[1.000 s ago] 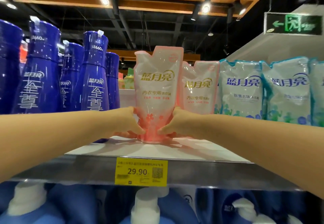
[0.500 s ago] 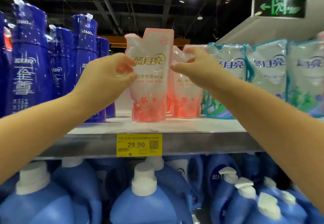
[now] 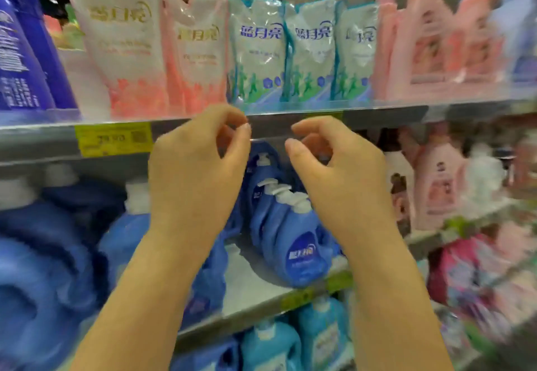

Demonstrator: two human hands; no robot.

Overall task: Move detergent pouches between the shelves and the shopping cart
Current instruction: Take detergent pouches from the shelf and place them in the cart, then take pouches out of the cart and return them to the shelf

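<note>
Hands hover by the shelf [image 3: 43, 141] edge, left hand [image 3: 197, 167] and right hand [image 3: 334, 173] loosely curled, gripping nothing. Pink detergent pouch [image 3: 125, 42] stands upright on it, just beside a second pink pouch [image 3: 197, 51].

On the upper shelf [image 3: 43, 141], the tall bottles [image 3: 26, 51] stand at the left end. To their right, the front pouch [image 3: 125, 45] stands at the front edge, with the second pouch [image 3: 200, 51] just beside it on the right. The row of three pouches [image 3: 309, 51] follows, then the handled bottles [image 3: 430, 45] at the right end. The price tag [image 3: 113, 139] sits on the front edge, below the front pouch. The left hand [image 3: 197, 173] and right hand [image 3: 334, 173] are before that edge, side by side, apart.
</note>
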